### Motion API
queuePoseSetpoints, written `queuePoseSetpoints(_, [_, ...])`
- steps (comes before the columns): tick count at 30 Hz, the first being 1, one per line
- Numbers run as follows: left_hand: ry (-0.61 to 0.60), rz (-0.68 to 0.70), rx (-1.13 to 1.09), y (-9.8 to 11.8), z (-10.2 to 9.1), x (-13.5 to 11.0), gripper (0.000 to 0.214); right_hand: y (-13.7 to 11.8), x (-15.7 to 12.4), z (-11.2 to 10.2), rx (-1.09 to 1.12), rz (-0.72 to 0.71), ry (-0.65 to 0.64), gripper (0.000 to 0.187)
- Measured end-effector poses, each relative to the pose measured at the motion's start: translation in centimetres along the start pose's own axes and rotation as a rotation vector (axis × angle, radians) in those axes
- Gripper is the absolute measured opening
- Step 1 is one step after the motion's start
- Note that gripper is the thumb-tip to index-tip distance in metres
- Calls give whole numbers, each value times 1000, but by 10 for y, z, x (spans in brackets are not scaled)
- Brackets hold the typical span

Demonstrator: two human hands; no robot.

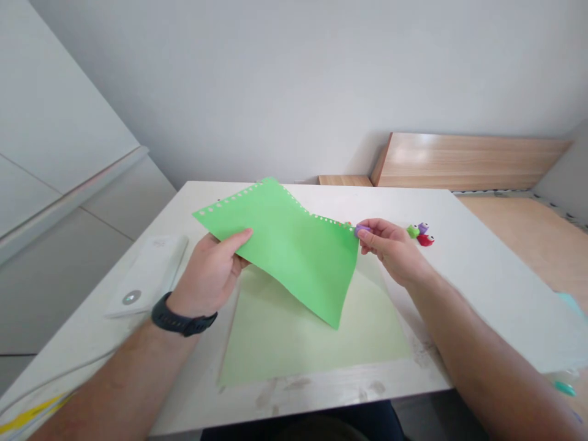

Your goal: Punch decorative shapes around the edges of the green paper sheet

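Note:
A bright green sheet of paper (294, 251) with small punched holes along its edges is held up, bent, above the table. My left hand (214, 269) pinches its lower left edge, thumb on top and fingers underneath. At the sheet's right corner, my right hand (386, 245) is closed on a small purple clip (361, 230), which touches the paper's edge. Under the green paper lies a larger pale green sheet (316, 343), flat on the white table (285, 401). A tiny orange-red bit shows behind the far edge, too small to name.
Right of my right hand sit small figures with eyes: a green one (413, 231), a purple one (423, 228) and a red one (425, 240). A white flat box-shaped device (149, 275) lies at the left, near a cable (59, 370). Behind is a wooden bed frame (463, 160).

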State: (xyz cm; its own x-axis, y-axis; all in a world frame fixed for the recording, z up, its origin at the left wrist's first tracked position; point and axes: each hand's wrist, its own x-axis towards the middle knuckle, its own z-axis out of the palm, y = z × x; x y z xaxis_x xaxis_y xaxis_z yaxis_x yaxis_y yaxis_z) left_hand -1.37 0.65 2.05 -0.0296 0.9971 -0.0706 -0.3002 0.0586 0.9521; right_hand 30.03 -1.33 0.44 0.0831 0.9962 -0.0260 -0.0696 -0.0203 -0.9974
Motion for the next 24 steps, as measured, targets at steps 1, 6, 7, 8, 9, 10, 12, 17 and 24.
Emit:
queuePoseSetpoints(1, [-2, -2, 13, -1, -1, 0, 45, 3, 1, -1, -12, 6, -3, 37])
queuePoseSetpoints(6, [-14, 19, 102, -6, -3, 0, 43, 12, 5, -5, -40, -3, -22, 34])
queuePoseSetpoints(7, [-13, 23, 113, -7, -4, 0, 42, 13, 6, -5, -45, -4, -22, 34])
queuePoseSetpoints(8, [-15, 23, 121, -7, -4, 0, 41, 13, 6, -5, -51, -3, -20, 34])
queuePoseSetpoints(9, [-18, 22, 126, -8, -5, 1, 40, 13, 6, -5, -58, 2, -18, 35])
queuePoseSetpoints(10, [-23, 20, 126, -8, -5, 0, 38, 13, 6, -4, -65, 9, -18, 36])
queuePoseSetpoints(12, [-21, 17, 108, -7, -4, 0, 38, 14, 7, -3, -76, 22, -19, 38])
queuePoseSetpoints(17, [15, 15, 24, 1, 2, -4, 48, 16, 9, 0, -113, 36, -14, 42])
queuePoseSetpoints(24, [37, 74, 4, 10, -3, -36, 42, 9, 8, -1, -94, 13, -32, 40])
